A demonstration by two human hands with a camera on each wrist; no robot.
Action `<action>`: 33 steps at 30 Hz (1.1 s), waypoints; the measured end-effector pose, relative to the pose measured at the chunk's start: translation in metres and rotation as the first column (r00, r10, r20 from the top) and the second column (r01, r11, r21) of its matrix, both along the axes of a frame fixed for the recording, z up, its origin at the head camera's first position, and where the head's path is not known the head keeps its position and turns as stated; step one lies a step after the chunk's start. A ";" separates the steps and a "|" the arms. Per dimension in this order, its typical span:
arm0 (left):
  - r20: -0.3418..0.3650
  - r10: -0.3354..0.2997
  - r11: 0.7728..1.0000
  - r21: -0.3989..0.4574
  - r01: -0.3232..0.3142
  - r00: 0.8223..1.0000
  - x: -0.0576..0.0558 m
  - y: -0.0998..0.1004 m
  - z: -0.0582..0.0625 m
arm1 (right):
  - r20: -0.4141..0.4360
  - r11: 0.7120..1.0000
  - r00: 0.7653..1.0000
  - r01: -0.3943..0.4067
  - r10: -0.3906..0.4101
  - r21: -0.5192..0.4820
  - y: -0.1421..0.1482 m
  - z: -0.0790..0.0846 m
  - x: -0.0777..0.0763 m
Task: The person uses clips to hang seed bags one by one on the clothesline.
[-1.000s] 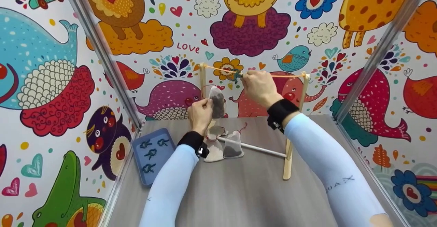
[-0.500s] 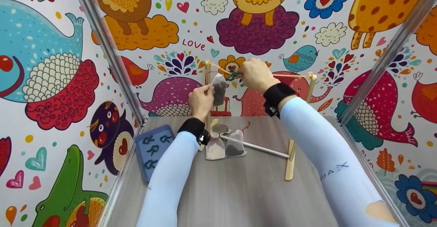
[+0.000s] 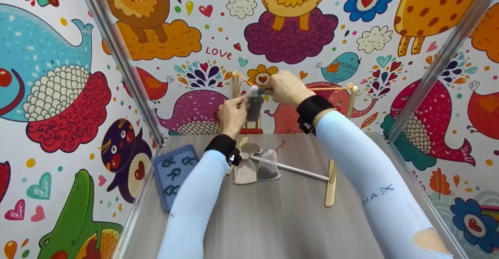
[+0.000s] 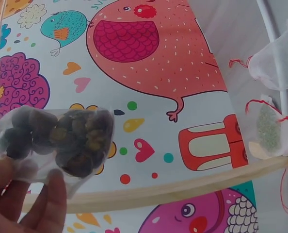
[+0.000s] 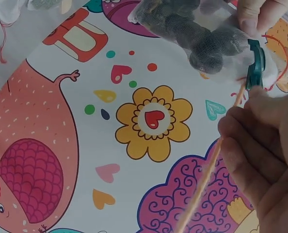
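My left hand pinches a white mesh drawstring pouch filled with dark round lumps. In the left wrist view the fingers and thumb hold the pouch's side near its top. My right hand pinches a green clip on the orange cord. The cord runs between two wooden posts and sags under the hand. In the right wrist view the clip lies against the pouch's gathered top, beside my left fingertips. Whether its jaws grip the cloth cannot be made out.
More filled mesh pouches with red strings lie on the grey table around the frame's left foot. A white rod joins the wooden posts low down. At left, a blue tray holds several green clips.
My left hand has lifted the pouch up and to the right, to the clip. My right hand has moved left and slightly down with the clip, and the cord's left part slopes lower.
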State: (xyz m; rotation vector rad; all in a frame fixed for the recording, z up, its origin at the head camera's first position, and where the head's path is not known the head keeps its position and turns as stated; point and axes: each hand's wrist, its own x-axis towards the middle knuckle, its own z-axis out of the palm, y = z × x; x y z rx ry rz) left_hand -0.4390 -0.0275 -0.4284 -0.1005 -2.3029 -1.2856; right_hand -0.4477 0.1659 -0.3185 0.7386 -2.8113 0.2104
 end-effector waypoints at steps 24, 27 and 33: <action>-0.037 -0.072 0.991 -0.111 0.068 0.997 0.002 -0.041 -0.028 | -0.142 0.973 0.986 0.057 -0.091 -0.223 0.042 -0.090 0.033; -0.035 -0.049 0.991 -0.127 0.045 0.998 0.000 -0.056 -0.030 | -0.105 0.961 0.986 0.101 -0.132 -0.256 0.060 -0.109 0.040; 0.039 0.053 0.979 -0.198 -0.045 0.998 0.000 -0.108 -0.048 | -0.011 0.939 0.984 0.165 -0.177 -0.303 0.086 -0.137 0.051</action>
